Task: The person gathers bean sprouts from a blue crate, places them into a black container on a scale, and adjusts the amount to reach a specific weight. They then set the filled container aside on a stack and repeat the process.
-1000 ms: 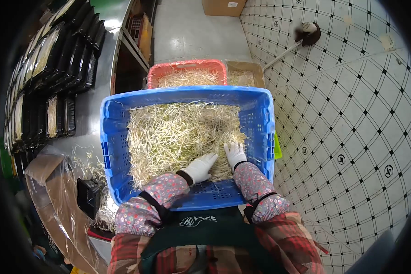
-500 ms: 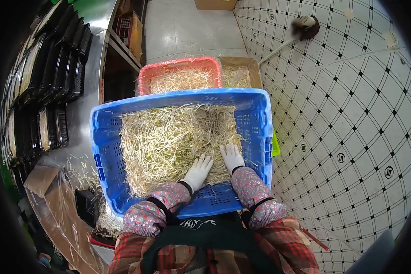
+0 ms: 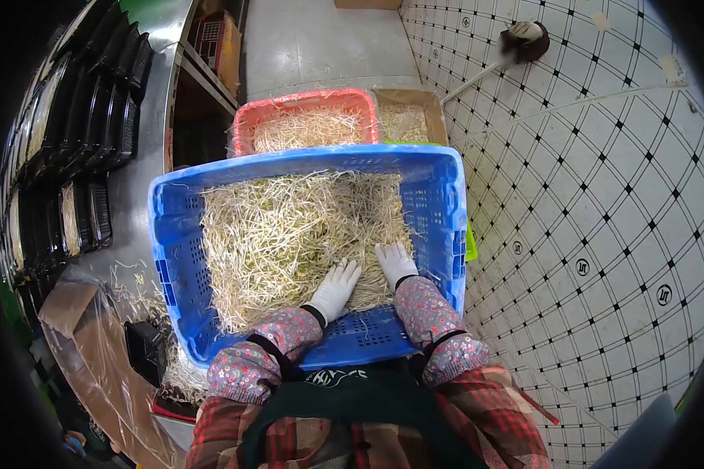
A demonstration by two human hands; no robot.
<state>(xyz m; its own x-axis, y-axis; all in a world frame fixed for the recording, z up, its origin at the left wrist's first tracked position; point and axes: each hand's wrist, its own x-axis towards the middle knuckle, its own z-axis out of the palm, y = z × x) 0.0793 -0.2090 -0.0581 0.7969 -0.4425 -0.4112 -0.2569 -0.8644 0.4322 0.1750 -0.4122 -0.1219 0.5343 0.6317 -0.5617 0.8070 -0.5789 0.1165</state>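
Observation:
A blue perforated plastic crate (image 3: 352, 348) stands right in front of me, filled with pale bean sprouts (image 3: 274, 234). My left hand (image 3: 335, 291), in a white glove, lies on the sprouts near the crate's front side, its fingers stretched out. Beside it, closer to the right wall, my right hand (image 3: 395, 262) rests on the sprouts, also gloved and with fingers extended. Both palms face down and are hidden. The sprouts look darker toward the back right of the crate.
Behind the crate stand a red basket (image 3: 305, 98) and a cardboard box (image 3: 440, 121), both holding sprouts. Stacked black trays (image 3: 94, 86) line the metal table (image 3: 145, 148) on the left. Plastic-wrapped cardboard (image 3: 94, 344) lies front left. A broom-like tool (image 3: 473, 82) is on the tiled floor.
The view has shifted slightly, so the crate appears a little higher and to the left. Both hands remain on the sprouts in nearly the same place.

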